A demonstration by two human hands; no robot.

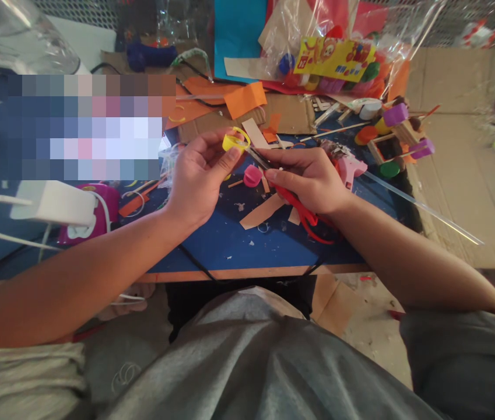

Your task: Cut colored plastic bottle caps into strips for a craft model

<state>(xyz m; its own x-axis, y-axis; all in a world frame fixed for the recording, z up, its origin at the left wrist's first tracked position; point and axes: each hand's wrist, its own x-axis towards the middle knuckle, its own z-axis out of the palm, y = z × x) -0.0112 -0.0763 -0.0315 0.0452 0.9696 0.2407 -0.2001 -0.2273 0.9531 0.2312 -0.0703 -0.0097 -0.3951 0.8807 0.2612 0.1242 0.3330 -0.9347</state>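
Between the thumb and fingers of my left hand (199, 178) is a small yellow plastic ring (235, 142), perhaps a bottle cap rim. My right hand (312, 178) is closed round the blades of a pair of scissors with red handles (302, 210), which hang down below the palm. The dark blade tips point left and touch or nearly touch the ring's inside. Under the hands, a pink cap (252, 175) lies on the blue tabletop (212, 245). Just beyond my right hand is a pink glue gun (350, 166), partly hidden by it.
A white charger (55, 204) with cables sits in a magenta socket block (111, 201) at left. Several colourful caps and a small wooden-stick model (398, 140) stand at right, beside cardboard (466, 175). A clear bag of caps (339, 64) lies at the back. Paper scraps are scattered around.
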